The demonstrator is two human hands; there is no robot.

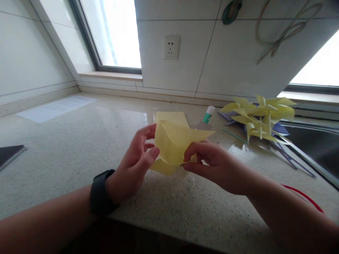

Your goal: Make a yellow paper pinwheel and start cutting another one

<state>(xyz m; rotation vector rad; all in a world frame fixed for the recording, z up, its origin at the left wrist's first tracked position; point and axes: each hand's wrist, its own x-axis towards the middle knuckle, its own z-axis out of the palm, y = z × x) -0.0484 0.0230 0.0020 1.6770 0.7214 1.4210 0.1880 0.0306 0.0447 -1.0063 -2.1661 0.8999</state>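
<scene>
Between my hands, just above the counter, is a sheet of yellow paper (173, 141) with bent, curling corners; one pointed corner sticks out to the right. My left hand (140, 158) grips its left edge, thumb in front and fingers behind. Thumb and forefinger of my right hand (206, 158) pinch its lower right edge; whether anything small is in that pinch is hard to make out. Behind it lies more yellow paper (172, 115), flat on the counter. A glue stick (208, 114) with a white cap and green body stands just beyond, its base partly hidden.
Several yellow paper pinwheels (261, 116) are piled at the right, beside the sink (317, 148). Thin dark strips (291, 158) and a green stick (235, 135) lie near them. A red curved object (304, 195) is by my right forearm. A printed sheet (58, 108) rests at the back left.
</scene>
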